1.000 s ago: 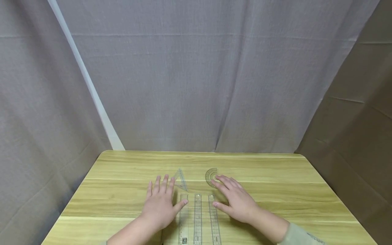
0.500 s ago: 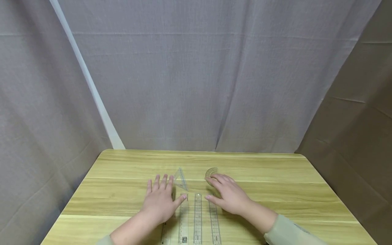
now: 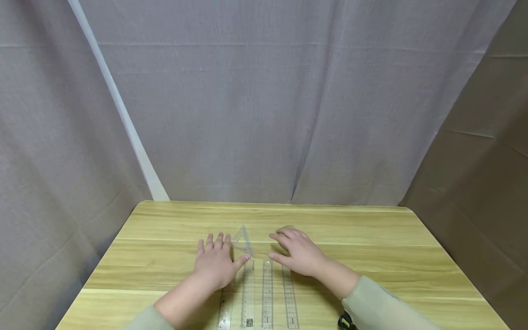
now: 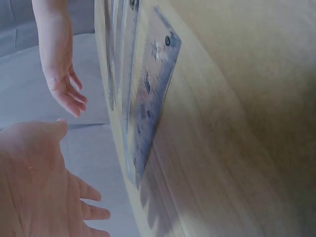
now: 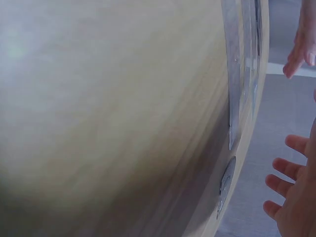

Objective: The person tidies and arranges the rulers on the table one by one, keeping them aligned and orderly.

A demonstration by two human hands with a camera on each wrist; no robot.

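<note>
My left hand (image 3: 215, 266) hovers over the table with spread, straight fingers, above the upper ends of a patterned clear ruler (image 3: 225, 311) and another clear ruler (image 3: 248, 293). Just right of its fingertips lies a clear triangular set square (image 3: 247, 242). My right hand (image 3: 304, 253), fingers slightly bent and holding nothing, is over a clear protractor (image 3: 284, 227) and hides most of it in the head view. The right wrist view shows this protractor (image 5: 226, 187) flat on the table, apart from the fingers. Two more rulers, a middle one (image 3: 267, 293) and a right one (image 3: 290, 298), lie between the hands.
The wood-grain table (image 3: 371, 229) has rounded far corners. Grey curtains (image 3: 231, 114) hang behind it and on both sides, with a pale gap at the left. A black object (image 3: 345, 321) shows beside the right sleeve at the bottom edge.
My right hand has moved left and now covers most of the protractor. My left hand has shifted slightly away from me, uncovering more of the leftmost ruler. The rulers and set square stay put.
</note>
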